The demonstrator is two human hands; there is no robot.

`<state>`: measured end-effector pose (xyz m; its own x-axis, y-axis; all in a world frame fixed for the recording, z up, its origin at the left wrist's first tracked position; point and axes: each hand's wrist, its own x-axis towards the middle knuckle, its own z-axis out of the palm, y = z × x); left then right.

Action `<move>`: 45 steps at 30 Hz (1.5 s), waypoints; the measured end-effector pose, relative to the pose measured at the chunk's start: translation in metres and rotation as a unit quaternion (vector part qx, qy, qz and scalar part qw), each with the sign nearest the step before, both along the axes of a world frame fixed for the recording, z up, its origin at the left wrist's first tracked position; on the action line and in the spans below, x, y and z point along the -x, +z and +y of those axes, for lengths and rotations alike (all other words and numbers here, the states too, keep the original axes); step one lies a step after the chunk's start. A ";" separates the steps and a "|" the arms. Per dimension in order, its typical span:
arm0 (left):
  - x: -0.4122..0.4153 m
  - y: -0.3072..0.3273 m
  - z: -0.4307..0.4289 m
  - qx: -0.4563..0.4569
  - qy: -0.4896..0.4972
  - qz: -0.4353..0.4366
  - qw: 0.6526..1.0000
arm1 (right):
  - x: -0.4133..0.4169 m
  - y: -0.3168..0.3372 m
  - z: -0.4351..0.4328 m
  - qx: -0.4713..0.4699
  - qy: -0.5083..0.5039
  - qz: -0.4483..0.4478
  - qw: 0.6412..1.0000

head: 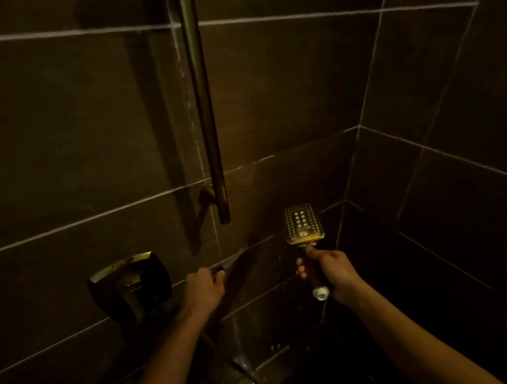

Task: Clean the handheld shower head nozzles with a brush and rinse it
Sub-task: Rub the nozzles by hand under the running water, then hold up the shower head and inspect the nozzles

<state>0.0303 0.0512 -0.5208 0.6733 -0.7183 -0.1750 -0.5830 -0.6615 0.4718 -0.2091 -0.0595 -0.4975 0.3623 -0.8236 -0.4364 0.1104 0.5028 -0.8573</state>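
Observation:
My right hand (331, 270) grips the handle of the handheld shower head (303, 224), holding it upright near the wall corner. Its rectangular nozzle face is turned toward me and shows rows of holes. The silver bottom end of the handle (321, 293) sticks out below my fist. My left hand (205, 288) is closed around a thin dark tool that looks like the brush (233, 258). Its tip points up and right, into a thin stream of water (218, 229) falling along the wall. The brush is about a hand's width left of the shower head and apart from it.
A vertical metal slide bar (206, 117) is fixed to the dark tiled wall (59, 137) above my hands. A square mixer valve (131, 283) sits left of my left hand. A thin hose (234, 363) slants down to the wet floor. The side wall (469, 161) closes in on the right.

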 end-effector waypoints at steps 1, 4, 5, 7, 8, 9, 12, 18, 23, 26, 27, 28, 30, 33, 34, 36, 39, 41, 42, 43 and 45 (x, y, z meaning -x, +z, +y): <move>-0.013 -0.009 0.009 -0.026 -0.005 -0.014 1.000 | -0.004 -0.002 0.001 0.008 -0.004 0.001 1.000; -0.047 -0.030 0.034 -0.096 -0.015 -0.028 0.995 | -0.014 -0.008 0.001 0.025 -0.018 0.002 1.000; -0.060 -0.038 0.039 -0.111 -0.019 -0.025 0.993 | -0.018 -0.013 -0.001 0.026 -0.021 0.007 0.999; -0.082 -0.052 0.048 -0.129 -0.022 -0.001 0.991 | -0.022 -0.023 -0.003 0.028 -0.030 0.006 0.999; -0.094 -0.058 0.051 -0.137 -0.022 0.016 0.990 | -0.024 -0.028 -0.004 0.026 -0.033 0.000 0.999; -0.105 -0.065 0.053 -0.139 -0.023 0.026 0.990 | -0.025 -0.033 -0.005 0.025 -0.036 -0.006 0.999; -0.131 -0.077 0.057 -0.147 -0.027 0.038 0.988 | -0.022 -0.042 -0.006 0.023 -0.035 -0.029 0.999; -0.162 -0.101 0.061 -0.129 -0.082 0.023 0.988 | -0.021 -0.050 -0.009 0.032 -0.053 -0.028 0.998; -0.165 -0.102 0.057 -0.127 -0.099 0.012 0.987 | -0.021 -0.050 -0.011 0.045 -0.074 -0.026 0.996; -0.165 -0.101 0.057 -0.125 -0.097 0.041 0.987 | -0.020 -0.038 -0.011 0.073 -0.084 -0.029 0.993; -0.167 -0.102 0.058 -0.115 -0.092 0.066 0.987 | -0.019 -0.033 -0.012 0.085 -0.084 -0.029 0.992; -0.166 -0.101 0.058 -0.105 -0.088 0.099 0.986 | -0.019 -0.027 -0.013 0.096 -0.086 -0.033 0.991; -0.163 -0.100 0.061 -0.088 -0.075 0.150 0.982 | -0.016 -0.015 -0.017 0.122 -0.094 -0.036 0.987; -0.153 -0.106 0.067 -0.064 -0.075 0.183 0.978 | -0.011 0.002 -0.027 0.165 -0.104 -0.030 0.980; -0.147 -0.108 0.068 -0.050 -0.077 0.195 0.976 | -0.009 0.009 -0.030 0.178 -0.101 -0.028 0.978; -0.132 -0.108 0.068 -0.021 -0.081 0.227 0.970 | -0.003 0.024 -0.035 0.200 -0.088 -0.029 0.975; -0.095 -0.090 0.063 0.022 -0.093 0.269 0.958 | 0.007 0.042 -0.042 0.221 -0.081 -0.021 0.972; -0.064 -0.071 0.058 0.053 -0.110 0.281 0.952 | 0.013 0.055 -0.046 0.240 -0.080 -0.019 0.967; -0.048 -0.063 0.056 0.065 -0.120 0.290 0.947 | 0.015 0.061 -0.046 0.249 -0.078 -0.018 0.965; -0.034 -0.054 0.054 0.080 -0.132 0.300 0.941 | 0.019 0.068 -0.047 0.260 -0.075 -0.016 0.963; -0.006 -0.036 0.048 0.104 -0.161 0.315 0.929 | 0.026 0.082 -0.045 0.275 -0.072 -0.013 0.959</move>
